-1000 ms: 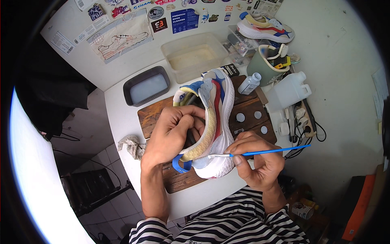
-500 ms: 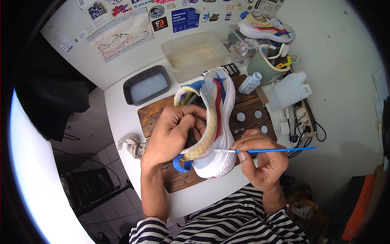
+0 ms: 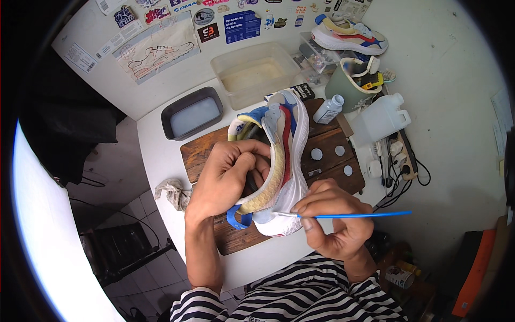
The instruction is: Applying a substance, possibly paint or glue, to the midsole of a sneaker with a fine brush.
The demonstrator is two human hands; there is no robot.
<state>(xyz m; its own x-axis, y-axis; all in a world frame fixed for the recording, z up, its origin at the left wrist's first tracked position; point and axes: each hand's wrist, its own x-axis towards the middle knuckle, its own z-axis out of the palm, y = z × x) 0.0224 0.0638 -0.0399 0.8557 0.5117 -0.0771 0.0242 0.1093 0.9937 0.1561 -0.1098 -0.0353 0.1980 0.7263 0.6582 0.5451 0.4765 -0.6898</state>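
A multicoloured sneaker (image 3: 286, 145) with a white sole, red stripe and blue heel loop is tilted on its side over a wooden board. My left hand (image 3: 222, 174) reaches into its collar and holds it by the side, fingertips partly hidden inside. My right hand (image 3: 340, 217) pinches a thin paintbrush (image 3: 375, 215) with a blue handle. The brush's pale tip meets the shoe near the heel, by a light grey patch above the white sole.
The wooden board (image 3: 198, 153) carries small round caps (image 3: 316, 154) and an uncapped bottle (image 3: 328, 110). Behind are a dark tray of pale liquid (image 3: 191, 115), a clear tub (image 3: 255, 78) and a second sneaker (image 3: 351, 36). A crumpled rag (image 3: 173, 193) lies left; a jug (image 3: 381, 118) stands right.
My right hand has moved the brush slightly left and down, from the side of the sole toward the heel. My left hand and the sneaker stay nearly in place.
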